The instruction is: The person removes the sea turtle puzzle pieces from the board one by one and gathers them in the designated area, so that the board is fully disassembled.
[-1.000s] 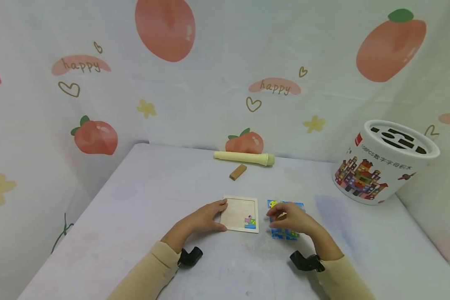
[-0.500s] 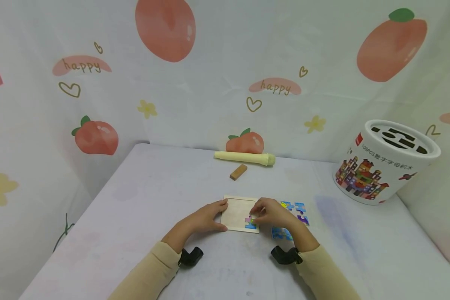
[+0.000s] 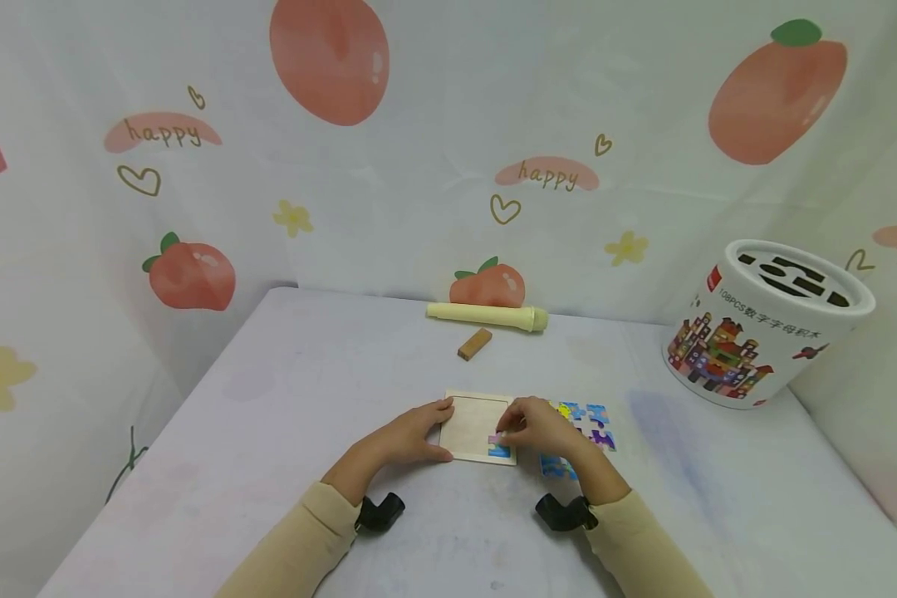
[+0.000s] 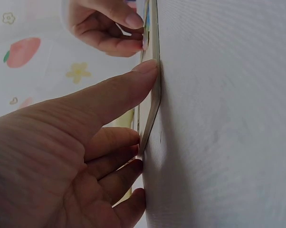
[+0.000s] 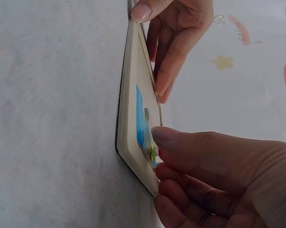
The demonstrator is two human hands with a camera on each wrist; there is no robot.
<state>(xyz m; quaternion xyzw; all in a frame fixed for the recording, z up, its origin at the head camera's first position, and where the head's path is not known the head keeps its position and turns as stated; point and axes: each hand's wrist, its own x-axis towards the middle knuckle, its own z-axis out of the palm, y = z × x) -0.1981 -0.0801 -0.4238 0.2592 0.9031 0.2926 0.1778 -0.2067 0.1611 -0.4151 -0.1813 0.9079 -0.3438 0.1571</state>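
Observation:
A square wooden puzzle board [image 3: 467,425] lies flat on the table, with a few joined pieces [image 3: 499,451] in its lower right corner. My left hand [image 3: 413,433] holds the board's left side, thumb at the near corner and fingertips on the left edge. Over the board's right side, my right hand [image 3: 541,428] pinches a small puzzle piece [image 5: 154,153] against the placed ones; the fingers hide most of it. Several loose jigsaw pieces [image 3: 598,423], blue, yellow and purple, lie right of the board, partly behind the right hand.
A small brown wooden block [image 3: 474,344] and a pale yellow toy microphone [image 3: 486,316] lie at the back of the table. At the right stands a large white bucket [image 3: 747,349] with a slotted lid. A fruit-printed curtain [image 3: 404,208] hangs behind.
My right hand has moved left from the loose pieces to the board's right side, then shifted only slightly. My left hand has stayed on the board.

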